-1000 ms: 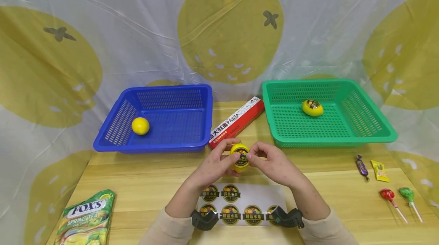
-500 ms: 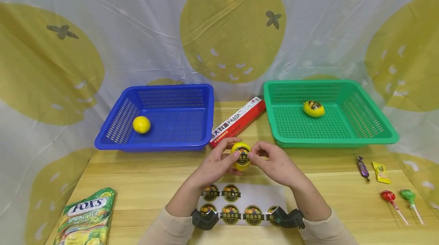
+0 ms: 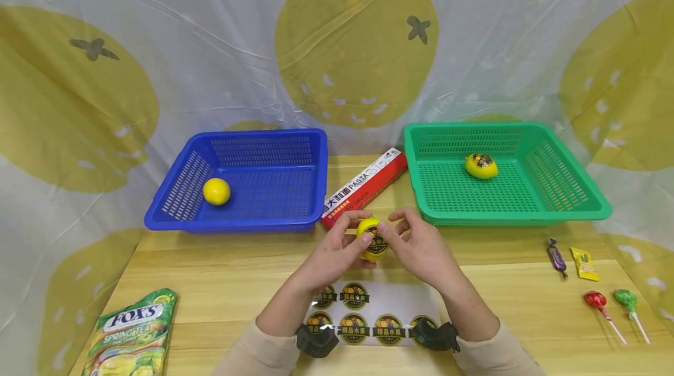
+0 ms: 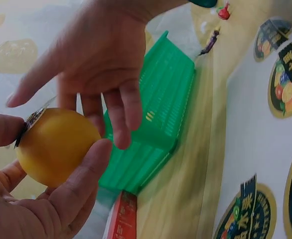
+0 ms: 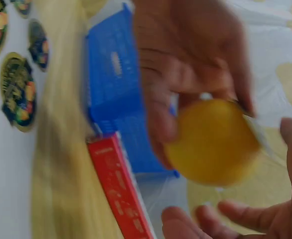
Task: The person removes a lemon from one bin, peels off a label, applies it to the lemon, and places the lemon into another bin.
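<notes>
A yellow lemon (image 3: 371, 238) with a dark round sticker is held above the table's middle. My left hand (image 3: 337, 250) grips it, fingers curled under it and the thumb on the sticker's edge; the left wrist view shows the lemon (image 4: 56, 147) in that left hand (image 4: 61, 209). My right hand (image 3: 421, 247) hovers close on the lemon's right with fingers spread and loose, and holds nothing (image 4: 101, 55). The blurred right wrist view shows the lemon (image 5: 211, 142) too. A white sticker sheet (image 3: 368, 311) with several round labels lies under my wrists.
A blue basket (image 3: 310, 148) at the back left holds a plain lemon (image 3: 216, 191). A green basket (image 3: 595, 200) at the back right holds a stickered lemon (image 3: 480, 166). Between them lies a red pasta box (image 3: 363, 189). A candy bag (image 3: 131, 335) sits front left; sweets and lollipops (image 3: 597, 300) lie at the right.
My right hand's fingers have come off the sticker and lifted up beside the lemon. The left hand has turned the lemon a little and still holds it.
</notes>
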Demonstrator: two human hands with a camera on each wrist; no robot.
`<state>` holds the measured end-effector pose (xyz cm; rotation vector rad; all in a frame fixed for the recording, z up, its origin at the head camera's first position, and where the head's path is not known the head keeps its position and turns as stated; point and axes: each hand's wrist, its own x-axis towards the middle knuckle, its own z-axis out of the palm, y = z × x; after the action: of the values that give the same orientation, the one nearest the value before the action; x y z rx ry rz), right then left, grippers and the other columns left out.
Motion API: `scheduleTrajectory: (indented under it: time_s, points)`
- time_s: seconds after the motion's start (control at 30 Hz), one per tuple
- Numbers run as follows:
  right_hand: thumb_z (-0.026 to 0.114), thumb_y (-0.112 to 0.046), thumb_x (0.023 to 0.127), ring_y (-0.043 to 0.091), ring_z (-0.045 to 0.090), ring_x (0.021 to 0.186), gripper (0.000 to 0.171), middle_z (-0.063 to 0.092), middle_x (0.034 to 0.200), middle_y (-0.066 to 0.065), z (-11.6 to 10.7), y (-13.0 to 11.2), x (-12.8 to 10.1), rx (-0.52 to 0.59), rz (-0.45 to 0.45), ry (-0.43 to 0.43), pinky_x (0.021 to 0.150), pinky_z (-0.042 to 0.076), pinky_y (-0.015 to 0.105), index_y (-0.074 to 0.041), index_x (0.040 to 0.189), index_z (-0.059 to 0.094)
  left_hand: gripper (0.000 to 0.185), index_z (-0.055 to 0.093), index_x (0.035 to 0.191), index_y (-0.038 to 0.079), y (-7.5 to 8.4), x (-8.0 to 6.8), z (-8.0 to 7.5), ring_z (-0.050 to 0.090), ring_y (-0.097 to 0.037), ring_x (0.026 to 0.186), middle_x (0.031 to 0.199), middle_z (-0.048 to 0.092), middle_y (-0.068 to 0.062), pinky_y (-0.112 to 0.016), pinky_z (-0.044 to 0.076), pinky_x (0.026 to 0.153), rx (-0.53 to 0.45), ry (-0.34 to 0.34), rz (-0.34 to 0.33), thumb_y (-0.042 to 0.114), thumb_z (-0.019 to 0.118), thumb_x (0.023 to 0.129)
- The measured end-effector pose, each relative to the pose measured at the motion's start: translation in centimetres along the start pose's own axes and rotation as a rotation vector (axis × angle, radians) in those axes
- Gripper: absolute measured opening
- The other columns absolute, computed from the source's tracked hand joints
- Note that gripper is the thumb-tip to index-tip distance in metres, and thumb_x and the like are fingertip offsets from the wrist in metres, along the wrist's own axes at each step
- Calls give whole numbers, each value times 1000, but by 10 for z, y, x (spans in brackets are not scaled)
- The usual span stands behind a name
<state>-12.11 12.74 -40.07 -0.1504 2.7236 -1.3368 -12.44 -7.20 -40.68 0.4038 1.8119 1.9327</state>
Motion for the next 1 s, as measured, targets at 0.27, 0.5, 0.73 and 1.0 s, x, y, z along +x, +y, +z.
scheduleTrajectory:
  time_s: [0.27,0.5,0.73,1.0]
  points:
    - [50,-49,105,14,49,54,46,53,60,-1,16,-3,-4,-160,-70,129,49,37,27,-13,79,61,44,32,149,9,6,-4,13,62,-19,106,140,34,-19,-50,61,89,-13,-3,40,12,47,108]
    - [39,-33,110,11,46,53,46,51,58,-2,26,-1,-5,-141,-191,320,47,38,27,-14,73,57,47,31,150,7,7,-5,12,63,-20,106,140,37,-21,-48,62,87,-46,-2,80,10,49,107]
    - [35,-31,113,12,50,46,51,54,54,5,21,0,-4,91,-122,345,42,43,26,-7,73,57,45,32,149,9,12,-8,13,62,-23,113,144,37,-23,-49,61,89,-54,-20,117,8,47,106]
    - [39,-39,111,11,57,55,40,62,70,5,24,-1,-4,107,-138,182,51,50,26,-9,103,65,43,31,149,11,13,-8,16,59,-28,119,143,43,-22,-45,60,92,17,58,113,12,43,108]
